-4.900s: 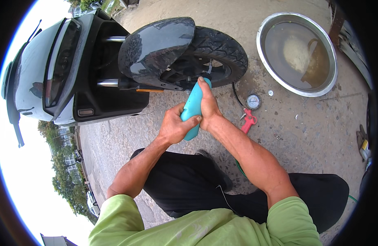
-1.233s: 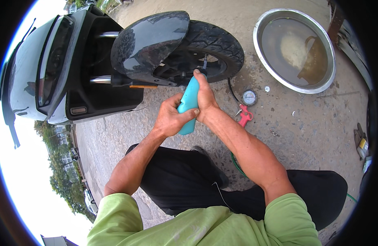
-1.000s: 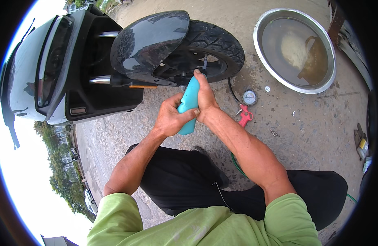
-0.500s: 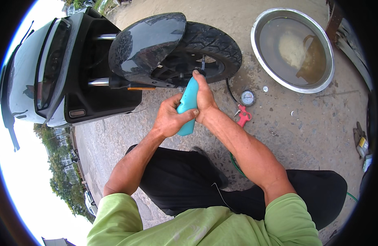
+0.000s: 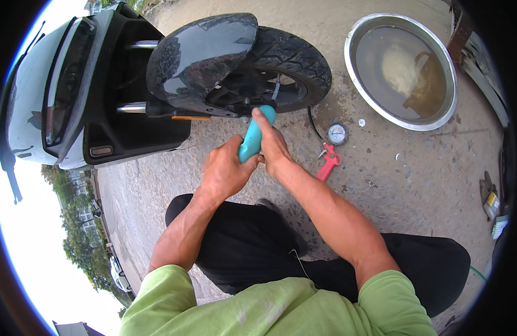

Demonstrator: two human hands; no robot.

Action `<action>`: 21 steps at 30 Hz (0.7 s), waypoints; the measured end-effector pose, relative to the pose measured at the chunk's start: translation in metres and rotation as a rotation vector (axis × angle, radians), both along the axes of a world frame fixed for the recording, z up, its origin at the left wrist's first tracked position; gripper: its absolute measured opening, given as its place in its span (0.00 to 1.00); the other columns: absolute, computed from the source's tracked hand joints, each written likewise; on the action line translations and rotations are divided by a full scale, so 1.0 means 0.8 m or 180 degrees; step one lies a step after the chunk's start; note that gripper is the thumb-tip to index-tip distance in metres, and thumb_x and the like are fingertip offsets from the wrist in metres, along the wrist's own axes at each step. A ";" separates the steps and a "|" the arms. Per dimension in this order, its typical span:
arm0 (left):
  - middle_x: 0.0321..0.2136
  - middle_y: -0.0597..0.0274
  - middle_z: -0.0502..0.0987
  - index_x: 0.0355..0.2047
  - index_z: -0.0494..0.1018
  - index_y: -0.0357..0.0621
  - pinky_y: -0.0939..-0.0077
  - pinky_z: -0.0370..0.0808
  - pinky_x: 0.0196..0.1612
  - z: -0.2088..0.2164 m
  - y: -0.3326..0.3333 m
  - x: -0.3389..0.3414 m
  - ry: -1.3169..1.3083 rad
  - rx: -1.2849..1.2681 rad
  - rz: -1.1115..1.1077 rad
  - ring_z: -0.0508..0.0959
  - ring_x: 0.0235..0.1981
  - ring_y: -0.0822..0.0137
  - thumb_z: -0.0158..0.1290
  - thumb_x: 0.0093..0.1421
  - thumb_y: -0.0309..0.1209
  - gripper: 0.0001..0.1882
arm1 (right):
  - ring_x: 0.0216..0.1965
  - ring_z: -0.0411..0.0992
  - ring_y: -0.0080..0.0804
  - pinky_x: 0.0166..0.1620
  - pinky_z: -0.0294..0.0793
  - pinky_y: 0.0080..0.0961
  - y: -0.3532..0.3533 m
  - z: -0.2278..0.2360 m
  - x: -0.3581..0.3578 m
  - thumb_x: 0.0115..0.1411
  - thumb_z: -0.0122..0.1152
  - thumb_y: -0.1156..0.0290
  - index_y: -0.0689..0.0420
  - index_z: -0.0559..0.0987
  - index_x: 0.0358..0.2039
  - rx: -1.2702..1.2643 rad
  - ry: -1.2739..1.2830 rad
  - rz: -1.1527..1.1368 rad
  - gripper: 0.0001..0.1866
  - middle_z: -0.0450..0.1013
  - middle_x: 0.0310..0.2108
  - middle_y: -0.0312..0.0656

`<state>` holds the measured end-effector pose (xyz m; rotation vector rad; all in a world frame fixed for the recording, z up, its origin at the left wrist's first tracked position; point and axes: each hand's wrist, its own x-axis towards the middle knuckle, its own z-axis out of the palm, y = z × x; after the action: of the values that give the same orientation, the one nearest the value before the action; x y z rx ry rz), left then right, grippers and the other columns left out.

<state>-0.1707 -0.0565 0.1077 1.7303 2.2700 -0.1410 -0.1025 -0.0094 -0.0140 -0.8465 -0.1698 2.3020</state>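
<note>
Both my hands are wrapped round a turquoise squeeze bottle (image 5: 251,140) in front of a scooter's front wheel. My left hand (image 5: 222,165) grips its lower left side. My right hand (image 5: 272,143) closes on its right side, with the thumb up near the far end. That far end points at the wheel, and a short pale tube (image 5: 276,88) runs between there and the rim. Whether the tube sits on the valve is too small to tell. The black tyre (image 5: 295,61) stands under a glossy dark mudguard (image 5: 205,47).
Right of the wheel, a round pressure gauge (image 5: 337,134) and a red inflator gun (image 5: 329,163) lie on the rough ground, a black hose beside them. A wide metal basin (image 5: 351,73) of murky water stands at far right. The scooter's body (image 5: 73,89) fills the left.
The bottle has turned, its near end now lower in my hands' grip and less of it showing. My left hand has shifted slightly left, and my right thumb has moved down a little.
</note>
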 end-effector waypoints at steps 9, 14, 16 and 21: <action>0.40 0.45 0.81 0.52 0.73 0.34 0.63 0.77 0.41 -0.007 -0.004 -0.045 -0.1761 -0.0495 0.1110 0.82 0.40 0.51 0.55 0.62 0.60 0.37 | 0.40 0.74 0.35 0.46 0.75 0.42 0.008 0.001 0.031 0.56 0.62 0.35 0.58 0.76 0.36 0.0665 -0.0243 0.0656 0.33 0.72 0.33 0.44; 0.39 0.48 0.79 0.58 0.67 0.36 0.64 0.81 0.40 -0.008 0.006 -0.042 -0.3182 -0.1664 0.1837 0.83 0.41 0.59 0.47 0.63 0.67 0.43 | 0.38 0.74 0.36 0.47 0.75 0.41 0.004 -0.004 0.025 0.57 0.62 0.37 0.59 0.76 0.35 0.0779 -0.0188 0.0418 0.32 0.72 0.34 0.45; 0.38 0.48 0.80 0.56 0.67 0.37 0.64 0.81 0.38 -0.016 0.007 -0.047 -0.3352 -0.1727 0.1813 0.83 0.38 0.58 0.48 0.64 0.65 0.41 | 0.35 0.74 0.35 0.41 0.74 0.39 0.005 -0.012 0.020 0.56 0.64 0.39 0.63 0.77 0.34 0.0824 -0.0268 0.0315 0.33 0.73 0.30 0.46; 0.33 0.47 0.80 0.51 0.68 0.34 0.66 0.82 0.33 -0.019 0.004 -0.032 -0.3264 -0.1402 0.1666 0.83 0.30 0.58 0.49 0.65 0.62 0.38 | 0.37 0.73 0.36 0.44 0.71 0.38 0.008 -0.020 0.019 0.54 0.65 0.38 0.65 0.78 0.35 0.0842 -0.0144 0.0188 0.35 0.73 0.31 0.47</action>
<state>-0.1967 -0.0533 0.0923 0.6652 1.6279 0.2763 -0.0876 -0.0029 -0.0299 -0.7657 -0.5133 2.2512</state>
